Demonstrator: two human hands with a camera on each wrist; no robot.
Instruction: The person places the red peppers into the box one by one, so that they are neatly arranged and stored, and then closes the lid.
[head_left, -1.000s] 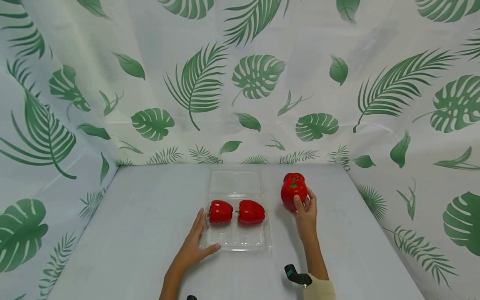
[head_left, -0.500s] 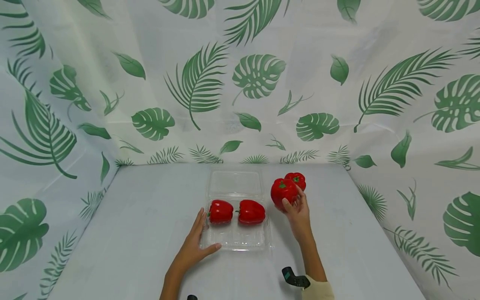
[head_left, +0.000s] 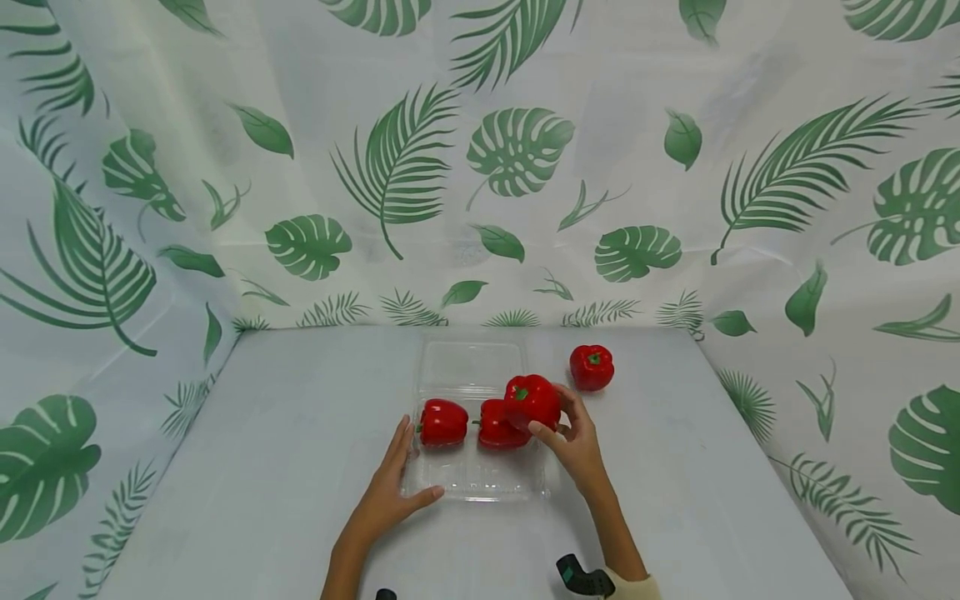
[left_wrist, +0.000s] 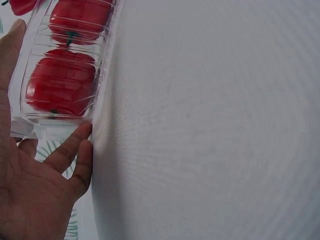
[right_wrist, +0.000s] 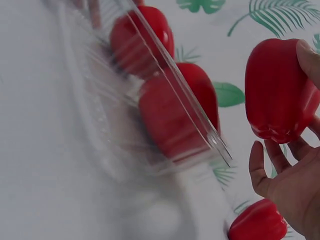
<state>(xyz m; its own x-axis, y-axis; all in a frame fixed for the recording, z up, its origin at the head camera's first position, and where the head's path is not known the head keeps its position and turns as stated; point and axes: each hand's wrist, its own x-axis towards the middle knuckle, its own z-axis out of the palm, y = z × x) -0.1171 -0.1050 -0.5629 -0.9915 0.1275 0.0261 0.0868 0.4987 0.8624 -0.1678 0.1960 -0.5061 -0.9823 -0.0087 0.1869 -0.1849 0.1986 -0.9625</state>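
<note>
A red bell pepper is gripped in my right hand, held above the right side of a clear plastic clamshell box. In the right wrist view the held pepper hangs apart from the box, between thumb and fingers. Two red peppers lie on their sides in the box: a left one and a right one, partly hidden by the held pepper. My left hand rests at the box's left side, thumb spread along its front; in the left wrist view its fingers look straight, by the box end.
Another red pepper stands on the white table behind and right of the box. The box's lid lies folded back toward the rear wall, which is covered with leaf-print cloth.
My right hand has carried the pepper left and slightly nearer, from in front of the other table pepper to over the box. My left hand has stayed in place.
</note>
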